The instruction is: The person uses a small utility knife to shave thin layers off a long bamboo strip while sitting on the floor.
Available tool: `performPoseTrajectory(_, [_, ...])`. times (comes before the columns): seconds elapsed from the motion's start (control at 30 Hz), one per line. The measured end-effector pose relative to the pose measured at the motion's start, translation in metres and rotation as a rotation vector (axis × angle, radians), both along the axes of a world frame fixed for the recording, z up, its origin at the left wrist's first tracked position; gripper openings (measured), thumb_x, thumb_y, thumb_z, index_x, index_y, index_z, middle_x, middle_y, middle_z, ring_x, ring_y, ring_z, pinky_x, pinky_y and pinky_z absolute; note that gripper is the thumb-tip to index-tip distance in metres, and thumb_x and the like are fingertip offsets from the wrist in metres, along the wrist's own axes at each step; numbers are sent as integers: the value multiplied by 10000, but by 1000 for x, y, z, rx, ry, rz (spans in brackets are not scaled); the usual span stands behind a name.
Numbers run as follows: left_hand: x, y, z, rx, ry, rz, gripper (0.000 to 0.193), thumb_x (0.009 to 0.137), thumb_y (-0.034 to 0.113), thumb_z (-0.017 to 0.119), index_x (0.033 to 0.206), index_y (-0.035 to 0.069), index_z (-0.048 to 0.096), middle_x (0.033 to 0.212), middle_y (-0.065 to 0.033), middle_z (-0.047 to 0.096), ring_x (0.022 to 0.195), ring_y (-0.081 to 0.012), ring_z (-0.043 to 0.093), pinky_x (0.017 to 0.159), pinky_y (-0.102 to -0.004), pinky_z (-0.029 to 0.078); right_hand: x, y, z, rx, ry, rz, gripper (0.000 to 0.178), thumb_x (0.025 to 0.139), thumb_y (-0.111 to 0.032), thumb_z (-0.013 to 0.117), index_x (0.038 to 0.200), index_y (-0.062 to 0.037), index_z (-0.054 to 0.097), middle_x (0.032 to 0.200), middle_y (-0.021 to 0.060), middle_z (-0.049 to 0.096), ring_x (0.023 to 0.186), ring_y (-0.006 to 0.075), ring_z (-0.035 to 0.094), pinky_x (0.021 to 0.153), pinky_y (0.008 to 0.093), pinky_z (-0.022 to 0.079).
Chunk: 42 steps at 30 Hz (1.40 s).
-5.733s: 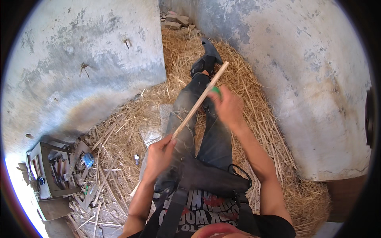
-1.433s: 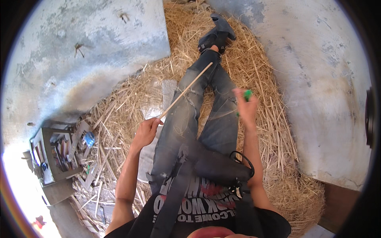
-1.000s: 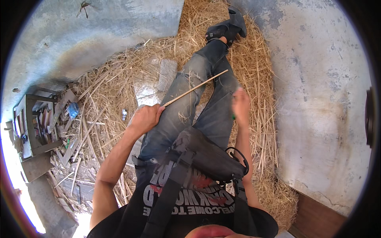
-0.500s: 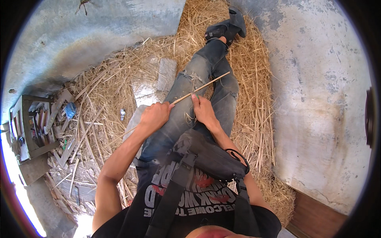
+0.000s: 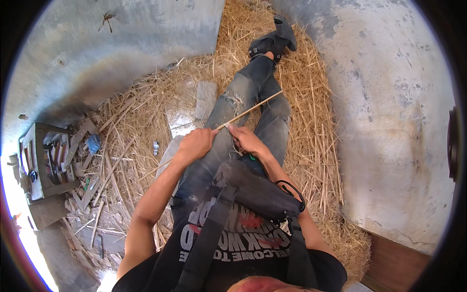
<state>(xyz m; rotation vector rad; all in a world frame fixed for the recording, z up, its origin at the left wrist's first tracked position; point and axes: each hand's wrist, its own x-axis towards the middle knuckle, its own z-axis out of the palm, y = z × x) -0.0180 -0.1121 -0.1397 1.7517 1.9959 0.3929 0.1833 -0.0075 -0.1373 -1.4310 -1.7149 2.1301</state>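
A thin, pale bamboo-like stick (image 5: 258, 105) lies slantwise above my outstretched legs in worn jeans (image 5: 233, 104), its free end up to the right. Closed round its lower end is my left hand (image 5: 197, 144); a thin length of it seems to come out behind the wrist. My right hand (image 5: 247, 141), also closed, has its thumb against the stick just beside the left fingers. A small green end (image 5: 252, 156) of something shows beneath the right palm; the rest is hidden by the hand. Thin curled shavings (image 5: 235, 155) lie on the jeans below.
Straw and split strips (image 5: 311, 160) cover the floor around my legs. At left stands a wooden rack (image 5: 51, 160) holding tools, near a crumpled blue plastic piece (image 5: 93, 143). A flat grey block (image 5: 206, 100) lies beyond my left hand. Worn walls (image 5: 389, 121) flank me.
My right hand has drawn back down toward the left hand, its thumb now lower along the stick. The green part has gone from beside the thumb to under the palm. The left hand keeps its grip.
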Motion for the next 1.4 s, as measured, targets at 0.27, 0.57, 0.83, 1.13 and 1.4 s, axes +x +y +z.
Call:
performPoseTrajectory(0.27, [-12, -17, 19, -4, -187, 70, 397, 1067, 375, 514, 985, 2, 623, 786, -291, 677, 801, -517, 666, 721, -592, 508, 14, -7, -16, -139, 191, -232, 560, 1044, -577, 547, 810, -68, 567, 578, -62, 394, 466, 64, 328, 436, 283, 244])
performPoseTrajectory(0.57, [-1, -31, 30, 66, -129, 119, 327, 1039, 355, 582, 952, 41, 607, 722, -253, 673, 731, -487, 675, 664, -575, 519, -4, -19, 19, 795, 68, -230, 360, 893, -352, 835, 846, -20, 702, 618, -6, 546, 574, 99, 484, 543, 309, 411])
performPoseTrajectory(0.83, [5, -24, 30, 82, -142, 111, 319, 1038, 346, 584, 946, 41, 596, 720, -264, 666, 734, -499, 666, 660, -589, 507, -8, -17, 11, 815, 42, -392, 409, 875, -396, 847, 853, -16, 696, 631, 22, 567, 570, 117, 488, 549, 316, 421])
performPoseTrajectory(1.13, [8, -20, 35, 42, -196, 119, 336, 1048, 357, 566, 957, 36, 606, 741, -278, 671, 757, -520, 662, 679, -601, 507, -6, -16, 16, 694, 112, -242, 328, 920, -327, 806, 896, -5, 749, 633, 38, 618, 596, 108, 520, 563, 319, 442])
performPoseTrajectory(1.4, [7, 1, 6, 32, -207, 277, 368, 1056, 366, 549, 1009, 14, 648, 837, -313, 686, 837, -535, 666, 744, -605, 515, -6, -35, 11, 502, 519, 118, 126, 916, -149, 770, 906, -23, 764, 718, 52, 734, 612, 99, 587, 614, 312, 494])
